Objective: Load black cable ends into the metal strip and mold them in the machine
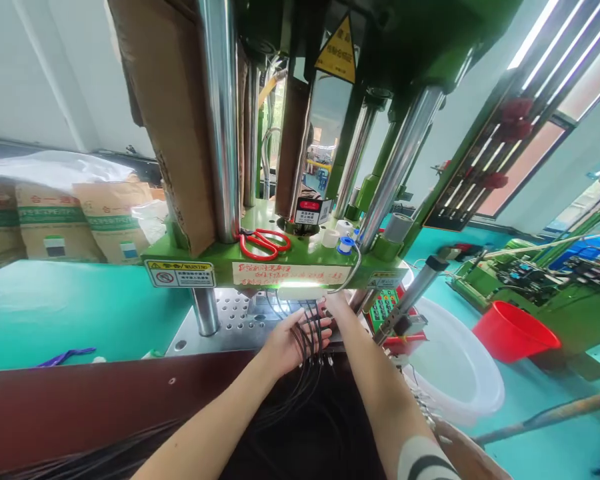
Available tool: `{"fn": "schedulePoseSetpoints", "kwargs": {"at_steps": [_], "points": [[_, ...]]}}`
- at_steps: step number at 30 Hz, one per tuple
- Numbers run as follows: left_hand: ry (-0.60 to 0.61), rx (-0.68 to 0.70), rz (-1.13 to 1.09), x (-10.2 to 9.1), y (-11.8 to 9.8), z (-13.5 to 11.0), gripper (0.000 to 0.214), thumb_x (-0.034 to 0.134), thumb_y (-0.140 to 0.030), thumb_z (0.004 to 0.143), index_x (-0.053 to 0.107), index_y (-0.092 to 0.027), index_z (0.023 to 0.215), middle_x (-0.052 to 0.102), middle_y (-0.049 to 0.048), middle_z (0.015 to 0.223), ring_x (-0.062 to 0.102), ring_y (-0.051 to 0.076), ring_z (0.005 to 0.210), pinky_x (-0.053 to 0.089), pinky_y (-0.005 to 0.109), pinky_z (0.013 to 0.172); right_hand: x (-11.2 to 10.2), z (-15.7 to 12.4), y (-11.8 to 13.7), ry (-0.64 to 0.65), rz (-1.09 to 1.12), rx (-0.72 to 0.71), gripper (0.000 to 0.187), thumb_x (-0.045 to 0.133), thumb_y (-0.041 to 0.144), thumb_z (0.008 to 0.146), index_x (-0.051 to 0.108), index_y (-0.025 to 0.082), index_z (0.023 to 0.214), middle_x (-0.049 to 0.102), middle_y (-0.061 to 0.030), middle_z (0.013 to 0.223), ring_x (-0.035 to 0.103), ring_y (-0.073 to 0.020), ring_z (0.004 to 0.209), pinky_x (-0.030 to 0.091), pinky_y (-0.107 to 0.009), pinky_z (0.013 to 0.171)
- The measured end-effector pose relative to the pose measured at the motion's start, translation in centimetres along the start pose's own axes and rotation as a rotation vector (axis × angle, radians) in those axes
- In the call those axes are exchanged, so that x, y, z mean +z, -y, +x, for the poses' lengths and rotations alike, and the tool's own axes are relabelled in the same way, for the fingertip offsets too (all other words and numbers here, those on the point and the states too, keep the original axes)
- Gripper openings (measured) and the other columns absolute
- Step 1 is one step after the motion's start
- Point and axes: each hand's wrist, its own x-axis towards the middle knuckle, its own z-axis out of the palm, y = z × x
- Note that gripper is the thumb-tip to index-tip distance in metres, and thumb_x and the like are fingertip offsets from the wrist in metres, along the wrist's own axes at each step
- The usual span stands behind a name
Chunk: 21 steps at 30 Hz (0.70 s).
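Observation:
My left hand (290, 340) reaches onto the perforated metal bed (225, 327) of a green press machine (260, 263), its fingers closed round a bundle of thin black cables (311, 347) that trail back toward me. My right hand (334, 308) is just beyond it, under the machine's lit opening, fingers pinched at the cable ends; what it grips is partly hidden. A dark pile of more cables (300, 427) lies near my body.
Red scissors (263, 243) and small tape rolls (341, 237) lie on the machine's green ledge. A white plastic basin (455, 367) and a red bucket (515, 330) stand to the right. A brown bench edge (80, 400) runs at front left, with sacks (60, 223) at the back left.

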Motion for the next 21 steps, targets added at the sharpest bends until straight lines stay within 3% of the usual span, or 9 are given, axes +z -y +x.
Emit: {"fn": "schedulePoseSetpoints", "kwargs": {"at_steps": [3,6,11,17,21], "points": [[-0.125,-0.014,-0.006,1.4,1.7,-1.0,0.022,0.047,-0.027,0.083,0.056,-0.010,0.096,0.063,0.0063,0.069,0.061,0.015,0.058,0.050,0.030,0.060,-0.7,-1.6,-0.7,-0.049,0.078,0.017,0.025,0.045,0.036,0.088,0.054,0.013,0.090,0.055,0.0023,0.065,0.047,-0.0052,0.044,0.038,-0.017,0.039],[-0.122,-0.043,-0.080,2.4,3.0,-2.3,0.015,0.045,-0.020,0.085,0.055,-0.009,0.086,0.048,-0.0029,0.052,0.045,0.005,0.040,0.041,0.019,0.044,-1.4,-3.7,-0.6,-0.065,0.143,-0.003,0.019,0.046,0.036,0.081,0.048,0.017,0.079,0.047,0.0071,0.046,0.035,-0.0042,0.029,0.020,-0.015,0.028],[-0.139,-0.058,-0.216,3.0,4.3,-4.8,0.016,0.039,-0.017,0.088,0.050,-0.009,0.079,0.031,-0.0077,0.048,0.027,0.000,0.033,0.022,0.011,0.033,-1.3,-6.2,-0.1,-0.087,0.190,-0.027,0.016,0.051,0.034,0.070,0.047,0.019,0.075,0.045,0.0079,0.041,0.039,-0.0059,0.029,0.020,-0.015,0.028],[-0.152,-0.079,-0.202,2.7,6.1,-8.9,0.018,0.039,-0.017,0.087,0.051,-0.008,0.078,0.027,-0.0085,0.048,0.022,-0.001,0.033,0.014,0.010,0.032,-1.7,-7.4,-0.6,-0.129,0.197,-0.009,0.012,0.048,0.032,0.071,0.049,0.019,0.073,0.048,0.0065,0.039,0.034,-0.0055,0.028,0.020,-0.016,0.029],[-0.136,-0.115,-0.205,2.1,6.9,-10.3,0.016,0.042,-0.018,0.086,0.052,-0.008,0.077,0.026,-0.0086,0.048,0.021,-0.001,0.034,0.013,0.010,0.033,-2.0,-8.6,-0.7,-0.128,0.173,-0.016,0.014,0.047,0.033,0.074,0.051,0.020,0.073,0.051,0.0048,0.041,0.037,-0.0071,0.029,0.021,-0.017,0.030]]}}
